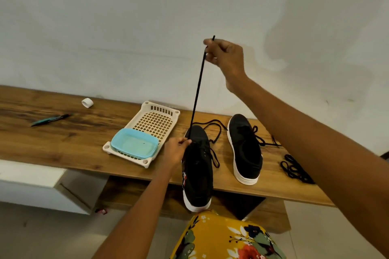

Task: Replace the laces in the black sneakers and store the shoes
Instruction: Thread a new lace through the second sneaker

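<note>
A black sneaker with a white sole [197,174] lies on the wooden shelf, its heel overhanging the front edge. My left hand [175,150] grips its left side near the eyelets. My right hand [225,59] is raised high, pinching one end of a black lace [197,90] that runs taut down to the shoe. The lace's other end loops loose on the shelf behind the shoe. A second black sneaker [246,149] stands to the right, with a lace in it. A loose bundle of black lace [294,169] lies at the far right, partly behind my right forearm.
A cream plastic basket tray [155,115] with a light blue lid [134,143] on its near end sits left of the shoes. A marker pen [50,120] and a white cap [87,102] lie further left. The wooden shelf [63,141] runs along a white wall.
</note>
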